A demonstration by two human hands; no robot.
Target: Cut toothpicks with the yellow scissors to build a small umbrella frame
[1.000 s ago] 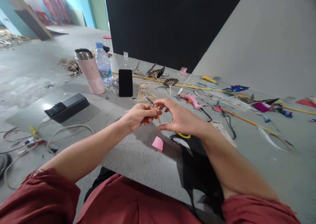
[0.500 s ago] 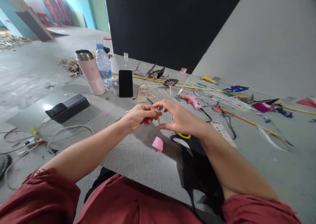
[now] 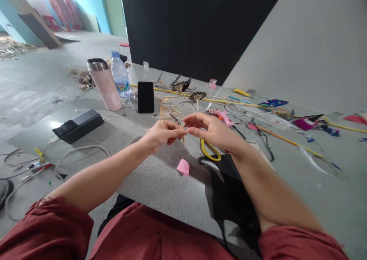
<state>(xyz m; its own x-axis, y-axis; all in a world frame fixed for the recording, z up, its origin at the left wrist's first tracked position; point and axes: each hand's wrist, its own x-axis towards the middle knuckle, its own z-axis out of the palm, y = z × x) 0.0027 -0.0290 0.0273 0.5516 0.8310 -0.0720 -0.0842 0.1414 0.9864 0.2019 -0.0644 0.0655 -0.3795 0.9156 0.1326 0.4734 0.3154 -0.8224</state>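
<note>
Thin wooden sticks are pinched between the thumb and fingers of my left hand, above the grey table. My right hand is just to the right, its fingers apart and its thumb tip close to the left fingertips; nothing shows in its grasp. A pink piece lies on the table below the hands. Scissors with a yellow handle lie partly under my right hand. Behind the hands is a pile of loose wooden sticks.
A pink tumbler, a water bottle and a phone stand at the back left. A dark box-shaped device lies left. A pink glue gun, black fans and cables lie behind and right; black cloth lies in front.
My right hand has moved slightly, its thumb rising toward the left fingertips. More of the yellow scissor handle shows beneath it. My left hand has barely moved.
</note>
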